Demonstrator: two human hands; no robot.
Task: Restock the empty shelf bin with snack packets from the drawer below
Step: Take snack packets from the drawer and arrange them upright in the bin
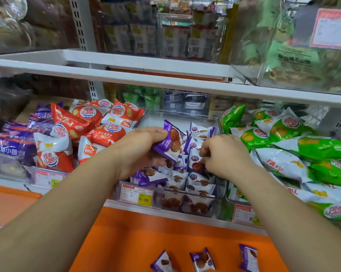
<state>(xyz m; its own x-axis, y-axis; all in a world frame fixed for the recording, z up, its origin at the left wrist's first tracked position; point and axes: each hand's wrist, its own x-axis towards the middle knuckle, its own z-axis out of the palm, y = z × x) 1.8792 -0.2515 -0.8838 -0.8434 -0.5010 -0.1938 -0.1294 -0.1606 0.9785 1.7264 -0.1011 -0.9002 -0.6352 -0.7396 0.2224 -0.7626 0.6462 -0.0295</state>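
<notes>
Reaching into the bin (182, 113), left hand (140, 152) grips a purple packet (170, 146) (right hand (224, 156) pinches a second packet (194, 162)).

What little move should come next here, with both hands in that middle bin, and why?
Probably the left hand sets its packet down toward the bare back of the bin. The front is crowded, the right hand pinches a second packet there, and three loose packets lie on the orange ledge.
</notes>
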